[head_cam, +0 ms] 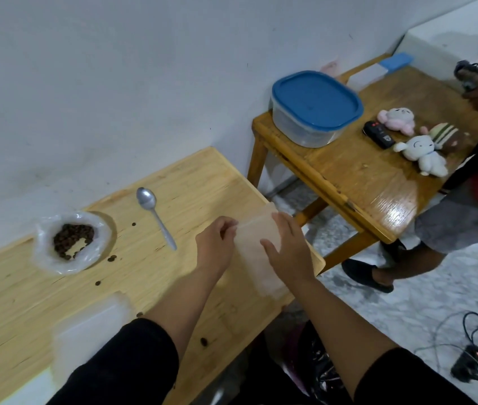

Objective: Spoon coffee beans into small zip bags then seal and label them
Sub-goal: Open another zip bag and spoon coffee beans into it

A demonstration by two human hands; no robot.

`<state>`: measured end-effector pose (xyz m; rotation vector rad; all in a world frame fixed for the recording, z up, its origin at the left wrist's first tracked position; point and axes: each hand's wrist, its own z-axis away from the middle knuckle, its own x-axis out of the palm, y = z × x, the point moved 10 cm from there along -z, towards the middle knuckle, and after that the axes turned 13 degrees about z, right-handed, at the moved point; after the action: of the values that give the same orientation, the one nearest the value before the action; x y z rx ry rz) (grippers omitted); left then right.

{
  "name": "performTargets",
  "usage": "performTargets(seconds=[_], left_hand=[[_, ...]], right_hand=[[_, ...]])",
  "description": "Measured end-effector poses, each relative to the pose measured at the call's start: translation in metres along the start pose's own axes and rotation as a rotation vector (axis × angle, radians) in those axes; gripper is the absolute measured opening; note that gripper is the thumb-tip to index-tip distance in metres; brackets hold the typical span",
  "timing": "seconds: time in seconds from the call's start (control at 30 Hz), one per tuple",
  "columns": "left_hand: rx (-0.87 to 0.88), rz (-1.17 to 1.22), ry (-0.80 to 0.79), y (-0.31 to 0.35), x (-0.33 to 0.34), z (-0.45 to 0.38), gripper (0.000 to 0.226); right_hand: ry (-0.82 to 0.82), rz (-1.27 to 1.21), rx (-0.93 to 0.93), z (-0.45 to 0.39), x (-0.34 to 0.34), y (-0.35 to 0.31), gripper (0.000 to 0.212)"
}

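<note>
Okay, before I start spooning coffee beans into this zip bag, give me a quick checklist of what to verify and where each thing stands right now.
1. Zip bag in hand: ok. The left hand pinches its top edge and the right hand lies on it.
2. Bag mouth open: cannot tell; the top strip looks flat.
3. Spoon within reach: ok, lying free on the table, though both hands are busy.
4. Coffee beans accessible: ok, their plastic bag is open.
5. Stray beans on the table: not ok, several lie loose.
6. Labels ready: cannot tell, none visible.
</note>
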<state>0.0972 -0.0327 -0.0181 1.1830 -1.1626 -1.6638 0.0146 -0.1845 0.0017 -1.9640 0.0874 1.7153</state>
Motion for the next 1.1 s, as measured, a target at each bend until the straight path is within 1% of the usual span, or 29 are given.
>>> performTargets(seconds=[0.03, 0.1, 0.17, 0.27, 0.33, 0.4, 0.47, 0.5, 0.57, 0.6, 0.67, 0.77, 0.87, 1.03, 1.1], left_hand=[[0.019, 0.011, 0.008, 0.005, -0.005, -0.001, 0.015], [0.065, 0.046, 0.028, 0.018, -0.019, -0.003, 0.016], [0.141, 0.077, 0.066, 0.035, -0.039, -0.006, 0.020], [0.218, 0.165, 0.142, 0.060, -0.076, -0.005, 0.021], [0.235, 0.205, 0.211, 0.073, -0.107, -0.002, 0.016], [0.246, 0.237, 0.298, 0.083, -0.140, 0.004, 0.014], [0.267, 0.253, 0.404, 0.090, -0.175, 0.013, 0.018], [0.273, 0.253, 0.463, 0.092, -0.191, 0.019, 0.023], [0.246, 0.292, 0.571, 0.089, -0.220, 0.032, 0.030], [0.215, 0.343, 0.592, 0.085, -0.231, 0.039, 0.032], [0.146, 0.495, 0.556, 0.075, -0.242, 0.048, 0.035], [0.073, 0.665, 0.511, 0.059, -0.256, 0.062, 0.038], [0.032, 0.743, 0.530, 0.043, -0.274, 0.077, 0.034], [0.024, 0.880, 0.526, 0.030, -0.291, 0.091, 0.021], [0.030, 0.913, 0.523, 0.030, -0.297, 0.095, 0.021]], right_hand=[[0.067, -0.028, -0.014, -0.005, -0.015, -0.008, 0.061], [0.115, -0.105, -0.054, -0.017, -0.034, -0.027, 0.061], [0.089, -0.156, -0.102, -0.031, -0.045, -0.050, 0.053], [0.038, -0.136, -0.186, -0.047, -0.058, -0.092, 0.031], [0.023, -0.164, -0.214, -0.050, -0.065, -0.121, 0.022], [0.065, -0.247, -0.241, -0.048, -0.076, -0.151, 0.017], [0.094, -0.384, -0.257, -0.041, -0.083, -0.178, 0.011], [0.083, -0.449, -0.255, -0.038, -0.083, -0.190, 0.009], [0.017, -0.590, -0.214, -0.031, -0.075, -0.212, 0.009], [-0.027, -0.676, -0.189, -0.028, -0.068, -0.223, 0.008], [-0.116, -0.826, -0.164, -0.017, -0.056, -0.246, 0.009], [-0.288, -0.946, -0.204, 0.003, -0.036, -0.282, 0.010], [-0.435, -0.972, -0.257, 0.021, -0.017, -0.310, 0.015], [-0.527, -0.928, -0.331, 0.035, -0.003, -0.337, 0.021], [-0.559, -0.925, -0.359, 0.037, -0.001, -0.344, 0.026]])
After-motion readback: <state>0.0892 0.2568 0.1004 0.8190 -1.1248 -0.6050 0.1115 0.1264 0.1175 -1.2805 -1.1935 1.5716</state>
